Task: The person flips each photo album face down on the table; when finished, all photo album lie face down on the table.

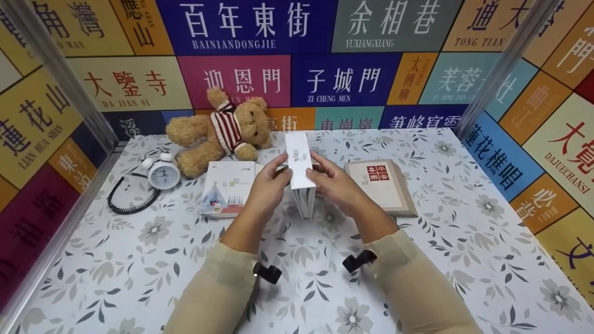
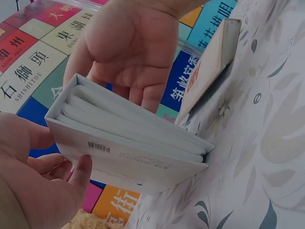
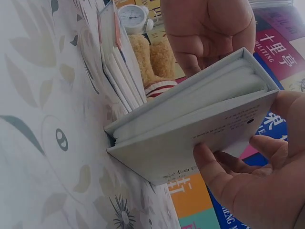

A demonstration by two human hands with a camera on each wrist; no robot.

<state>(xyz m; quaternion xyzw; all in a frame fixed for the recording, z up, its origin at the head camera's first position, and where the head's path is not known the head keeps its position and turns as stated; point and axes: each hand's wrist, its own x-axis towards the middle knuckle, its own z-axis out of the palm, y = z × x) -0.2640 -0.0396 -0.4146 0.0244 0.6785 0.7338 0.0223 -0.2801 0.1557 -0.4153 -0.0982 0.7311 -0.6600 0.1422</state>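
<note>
A thick white hardcover book [image 1: 300, 162] stands between my two hands in the middle of the table, its spine facing up. My left hand [image 1: 269, 185] grips it from the left side, near the spine; my right hand [image 1: 341, 185] grips it from the right. In the left wrist view, fingertips touch a cover [image 2: 124, 162] with a barcode and small print. From the right wrist, the other cover [image 3: 157, 157] shows small dark lettering, with fingertips on it. The covers gape slightly at the page edges, and the book's lower edge is down at the floral cloth.
A book with a tent picture [image 1: 227, 185] lies to the left, and a beige book with a red square print [image 1: 380, 183] to the right. Farther left are a teddy bear [image 1: 222, 130], a white alarm clock [image 1: 163, 174] and a black headband [image 1: 132, 209]. Sign-covered walls [image 1: 343, 79] enclose the table.
</note>
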